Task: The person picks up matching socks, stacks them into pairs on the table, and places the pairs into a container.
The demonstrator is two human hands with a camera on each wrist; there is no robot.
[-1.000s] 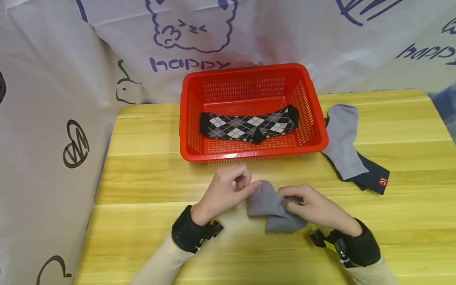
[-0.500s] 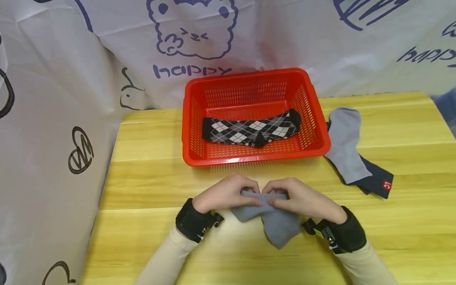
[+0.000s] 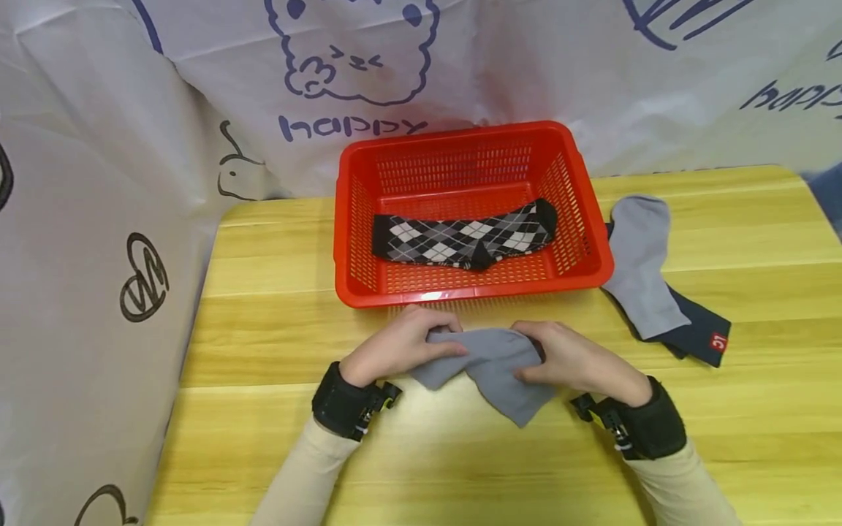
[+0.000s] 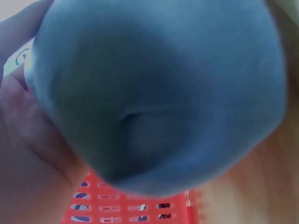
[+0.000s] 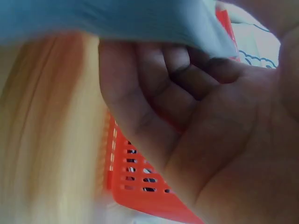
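A grey sock (image 3: 490, 365) is held between both hands just in front of the red basket (image 3: 355, 219) on the wooden table (image 3: 263, 292). My left hand (image 3: 395, 347) grips its left end and my right hand (image 3: 569, 358) grips its right side, fingers curled into the fabric. The sock's loose end points toward me on the table. In the left wrist view the grey sock (image 4: 154, 93) fills nearly the whole frame. In the right wrist view the curled fingers (image 5: 177, 74) lie under the grey sock (image 5: 117, 18), with the basket (image 5: 140, 177) behind.
A black, grey and white argyle sock (image 3: 463, 237) lies inside the basket. Right of the basket a second grey sock (image 3: 641, 259) lies across a dark navy sock (image 3: 697, 332) with a red tag. A white printed sheet (image 3: 99, 183) hangs behind and at the left.
Both hands first came together on the grey sock, then moved apart again, spreading it wider. The sock has been turned and its loose end now trails toward me.
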